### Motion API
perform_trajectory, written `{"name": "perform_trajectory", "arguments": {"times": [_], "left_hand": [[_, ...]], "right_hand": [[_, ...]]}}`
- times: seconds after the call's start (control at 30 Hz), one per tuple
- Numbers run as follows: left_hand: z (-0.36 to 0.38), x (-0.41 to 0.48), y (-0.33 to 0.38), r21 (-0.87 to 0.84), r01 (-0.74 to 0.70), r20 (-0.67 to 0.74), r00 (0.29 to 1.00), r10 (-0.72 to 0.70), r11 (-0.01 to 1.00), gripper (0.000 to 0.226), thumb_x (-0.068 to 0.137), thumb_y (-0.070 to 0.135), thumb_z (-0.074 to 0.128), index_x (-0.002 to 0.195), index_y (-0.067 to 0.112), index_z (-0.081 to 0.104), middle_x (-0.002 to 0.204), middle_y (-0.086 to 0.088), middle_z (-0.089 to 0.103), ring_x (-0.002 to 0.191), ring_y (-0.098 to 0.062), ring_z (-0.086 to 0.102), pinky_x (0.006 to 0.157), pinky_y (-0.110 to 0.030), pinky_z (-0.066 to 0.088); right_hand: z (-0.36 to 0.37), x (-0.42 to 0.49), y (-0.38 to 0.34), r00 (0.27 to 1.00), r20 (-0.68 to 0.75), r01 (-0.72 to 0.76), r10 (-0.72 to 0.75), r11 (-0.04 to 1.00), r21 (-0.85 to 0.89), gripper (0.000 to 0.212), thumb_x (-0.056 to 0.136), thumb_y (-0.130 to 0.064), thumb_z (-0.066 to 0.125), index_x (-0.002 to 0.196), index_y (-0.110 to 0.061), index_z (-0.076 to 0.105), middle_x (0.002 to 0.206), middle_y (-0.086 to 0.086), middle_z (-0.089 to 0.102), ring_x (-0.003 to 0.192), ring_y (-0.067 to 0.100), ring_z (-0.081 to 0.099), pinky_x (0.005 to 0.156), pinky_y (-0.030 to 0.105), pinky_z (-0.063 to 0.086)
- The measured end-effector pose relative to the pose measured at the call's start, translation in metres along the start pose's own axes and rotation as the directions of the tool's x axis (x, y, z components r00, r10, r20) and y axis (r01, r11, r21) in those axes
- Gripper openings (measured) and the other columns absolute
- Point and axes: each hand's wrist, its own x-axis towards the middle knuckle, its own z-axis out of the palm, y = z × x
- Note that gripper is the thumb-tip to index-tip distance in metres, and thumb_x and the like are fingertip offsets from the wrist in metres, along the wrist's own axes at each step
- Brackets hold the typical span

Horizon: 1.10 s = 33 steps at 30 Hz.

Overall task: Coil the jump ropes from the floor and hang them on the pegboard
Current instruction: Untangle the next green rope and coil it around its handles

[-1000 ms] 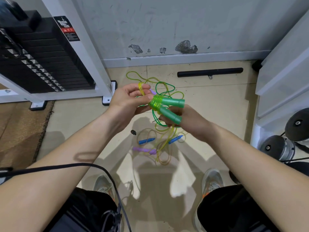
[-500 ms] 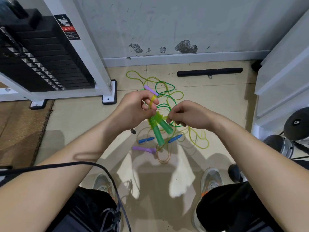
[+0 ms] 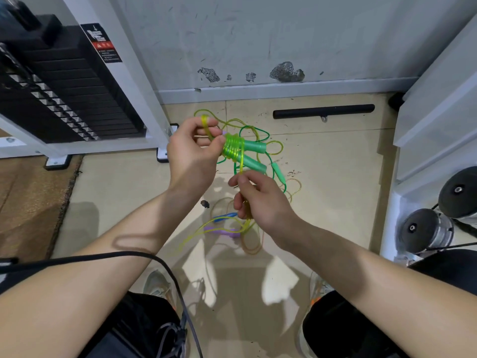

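My left hand [image 3: 192, 153] grips a jump rope by its two green handles [image 3: 251, 152], which point right and lie side by side. Several turns of yellow-green cord [image 3: 232, 148] are wound round the handles' near ends, and a loop of it passes over my left forefinger. My right hand [image 3: 260, 200] pinches the free cord just below the handles; the cord trails down through that hand to the floor. On the floor beneath lie more tangled ropes: a dark green one [image 3: 277, 171], a blue-handled one [image 3: 223, 217] and a purple-handled one [image 3: 222, 232]. No pegboard is in view.
A weight stack in a white frame [image 3: 77, 94] stands at the left, with a brown mat [image 3: 28, 200] before it. A black bar [image 3: 324, 111] lies by the wall. White shelving [image 3: 438, 120] and dumbbells [image 3: 426, 229] are at the right. A black cable [image 3: 103, 257] crosses my left forearm.
The green handles swung from pointing down to pointing right, with more cord wound round them. My right hand dropped below the handles, pinching the free cord.
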Motion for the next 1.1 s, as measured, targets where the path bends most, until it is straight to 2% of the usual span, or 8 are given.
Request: {"name": "perform_trajectory", "arguments": {"times": [0.1, 0.27, 0.47, 0.57, 0.67, 0.83, 0.93, 1.1], "left_hand": [[-0.001, 0.0, 0.003, -0.133, 0.149, 0.028, 0.989, -0.147, 0.98, 0.022, 0.085, -0.006, 0.068, 0.098, 0.012, 0.064, 0.082, 0.004, 0.064, 0.069, -0.006, 0.064, 0.077, -0.041, 0.061], [-0.009, 0.004, 0.005, -0.249, 0.366, 0.185, 0.927, -0.326, 0.897, 0.018, 0.089, -0.003, 0.067, 0.1, 0.011, 0.064, 0.075, 0.009, 0.068, 0.071, -0.007, 0.068, 0.071, -0.027, 0.06], [-0.02, 0.009, 0.012, -0.218, 0.47, 0.432, 0.832, -0.347, 0.856, 0.02, 0.089, -0.006, 0.061, 0.098, 0.011, 0.065, 0.073, 0.009, 0.07, 0.069, -0.006, 0.07, 0.065, -0.026, 0.06], [-0.023, 0.008, 0.013, -0.097, 0.418, 0.523, 0.794, -0.312, 0.903, 0.022, 0.087, -0.008, 0.063, 0.097, 0.011, 0.066, 0.074, 0.006, 0.068, 0.07, -0.008, 0.069, 0.065, -0.027, 0.059], [-0.025, 0.008, 0.012, 0.077, 0.27, 0.562, 0.784, -0.265, 0.96, 0.025, 0.085, -0.01, 0.066, 0.097, 0.011, 0.067, 0.076, 0.003, 0.066, 0.07, -0.012, 0.065, 0.068, -0.032, 0.06], [-0.018, 0.003, 0.007, 0.318, -0.057, 0.467, 0.878, -0.104, 0.946, 0.029, 0.082, -0.01, 0.068, 0.093, 0.017, 0.066, 0.078, 0.004, 0.062, 0.06, -0.002, 0.051, 0.069, -0.021, 0.056], [-0.012, 0.0, 0.003, 0.443, -0.2, 0.362, 0.932, 0.03, 0.874, 0.026, 0.083, -0.003, 0.067, 0.093, 0.021, 0.065, 0.08, 0.01, 0.063, 0.064, 0.0, 0.051, 0.065, -0.007, 0.046], [-0.003, -0.003, -0.004, 0.43, -0.237, 0.173, 0.969, 0.178, 0.871, 0.024, 0.083, 0.001, 0.066, 0.092, 0.024, 0.063, 0.081, 0.016, 0.062, 0.073, 0.006, 0.056, 0.068, -0.007, 0.044]], "right_hand": [[-0.002, 0.003, 0.007, 0.999, 0.029, 0.016, -0.015, 0.999, -0.028, 0.031, 0.107, -0.024, 0.041, 0.085, -0.02, 0.063, 0.058, -0.001, 0.05, 0.049, 0.015, 0.044, 0.052, 0.022, 0.041], [-0.022, 0.016, 0.008, 0.992, 0.119, 0.055, -0.047, 0.996, -0.067, 0.033, 0.105, -0.03, 0.049, 0.085, -0.013, 0.068, 0.058, -0.003, 0.045, 0.055, 0.013, 0.041, 0.054, 0.021, 0.038], [-0.062, 0.035, -0.013, 0.973, 0.2, 0.169, -0.114, 0.944, -0.284, 0.017, 0.093, -0.014, 0.068, 0.079, -0.004, 0.068, 0.069, 0.0, 0.054, 0.061, 0.009, 0.044, 0.058, 0.02, 0.037], [-0.076, 0.041, -0.021, 0.963, 0.244, 0.189, -0.111, 0.926, -0.325, 0.016, 0.093, 0.003, 0.063, 0.081, -0.005, 0.07, 0.066, -0.012, 0.062, 0.057, -0.005, 0.052, 0.059, 0.011, 0.04], [-0.081, 0.045, -0.02, 0.958, 0.274, 0.199, -0.09, 0.894, -0.402, 0.011, 0.092, -0.01, 0.069, 0.085, -0.012, 0.076, 0.068, -0.01, 0.064, 0.064, 0.006, 0.052, 0.063, 0.021, 0.041], [-0.073, 0.041, -0.018, 0.986, 0.163, 0.092, -0.025, 0.904, -0.417, 0.017, 0.093, -0.015, 0.066, 0.084, -0.004, 0.076, 0.064, -0.003, 0.061, 0.054, 0.012, 0.047, 0.055, 0.028, 0.039], [-0.056, 0.035, -0.018, 0.999, 0.045, 0.027, -0.014, 0.953, -0.301, 0.019, 0.095, -0.01, 0.058, 0.087, 0.0, 0.072, 0.071, 0.004, 0.068, 0.052, 0.013, 0.055, 0.057, 0.031, 0.049], [-0.028, 0.021, -0.013, 0.988, -0.154, -0.026, 0.031, 0.999, 0.037, 0.007, 0.094, -0.008, 0.056, 0.099, -0.006, 0.062, 0.073, 0.007, 0.07, 0.057, 0.018, 0.067, 0.064, 0.034, 0.055]]}}
